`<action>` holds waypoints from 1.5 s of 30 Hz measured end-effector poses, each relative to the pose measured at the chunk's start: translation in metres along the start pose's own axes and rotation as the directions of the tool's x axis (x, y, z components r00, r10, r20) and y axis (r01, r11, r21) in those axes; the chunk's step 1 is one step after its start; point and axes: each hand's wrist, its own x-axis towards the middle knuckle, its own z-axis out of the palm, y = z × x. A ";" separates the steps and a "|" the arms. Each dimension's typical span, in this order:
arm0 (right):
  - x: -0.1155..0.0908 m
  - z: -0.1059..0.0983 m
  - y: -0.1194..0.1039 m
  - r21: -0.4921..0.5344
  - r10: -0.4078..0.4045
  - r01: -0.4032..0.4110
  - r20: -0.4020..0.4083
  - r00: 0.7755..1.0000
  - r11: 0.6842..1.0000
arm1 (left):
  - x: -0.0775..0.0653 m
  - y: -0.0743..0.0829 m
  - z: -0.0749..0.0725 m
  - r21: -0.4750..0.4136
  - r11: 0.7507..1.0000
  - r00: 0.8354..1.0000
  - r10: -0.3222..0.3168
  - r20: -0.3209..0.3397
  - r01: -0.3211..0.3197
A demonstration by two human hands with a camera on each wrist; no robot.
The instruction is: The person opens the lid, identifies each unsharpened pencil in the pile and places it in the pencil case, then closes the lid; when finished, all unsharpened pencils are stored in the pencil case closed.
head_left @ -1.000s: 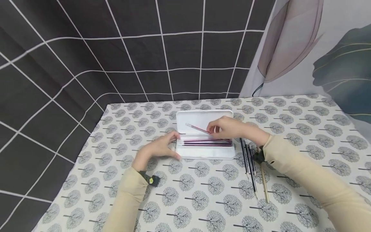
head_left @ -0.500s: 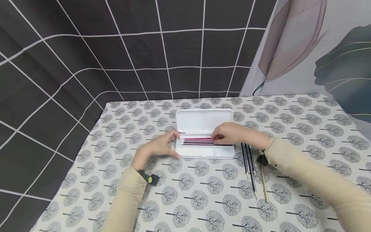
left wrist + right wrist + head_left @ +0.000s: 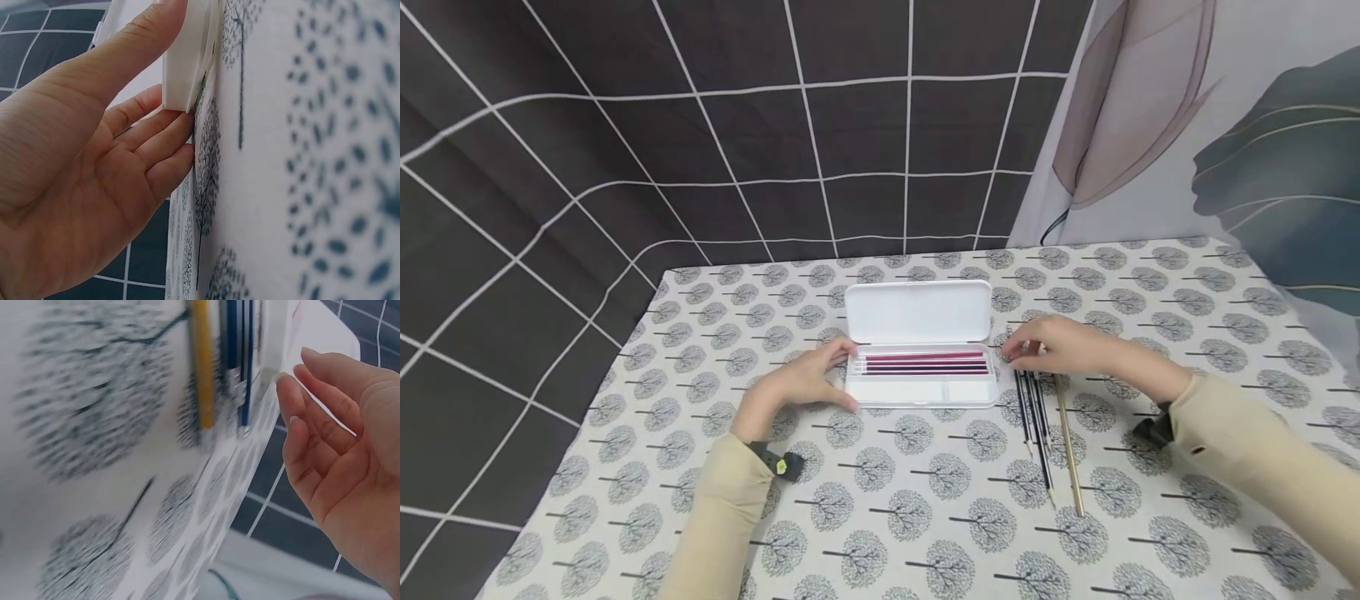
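Observation:
A white pencil case (image 3: 895, 392) lies with its lid (image 3: 917, 312) raised. Several red and dark pencils (image 3: 925, 365) lie side by side in its rear compartment. My left hand (image 3: 801, 379) holds the case's left end, thumb at the near corner and fingers at the far one; the left wrist view shows fingers against the white end wall (image 3: 181, 75). My right hand (image 3: 1063, 343), loosely bent and empty, hovers right of the case by the eraser ends of several dark pencils (image 3: 1035, 417). A gold pencil (image 3: 1069, 450) lies beside them, yellowish in the right wrist view.
A tree-patterned cloth (image 3: 910, 492) covers the table. Behind and to the left hangs a dark curtain with white grid lines (image 3: 865, 133). A pale curtain with leaf shapes (image 3: 1150, 167) hangs at the right back.
My right hand laid a red pencil in the case's rear compartment and let go of it, then moved right to the loose pencils. My left hand stays at the case's left end.

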 end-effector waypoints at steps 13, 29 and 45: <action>-0.068 0.007 0.005 0.141 0.266 -0.261 -0.010 0.964 0.955 | 0.002 0.001 0.001 -0.006 1.000 1.000 0.023 -0.003 -0.023; -0.075 0.025 -0.018 0.380 0.615 -0.651 0.228 0.755 0.657 | 0.000 -0.002 0.001 -0.023 1.000 1.000 0.021 0.008 -0.020; -0.059 0.004 -0.003 0.380 0.595 -0.647 0.259 0.761 0.661 | 0.001 -0.002 -0.001 -0.027 0.999 1.000 0.025 -0.002 -0.025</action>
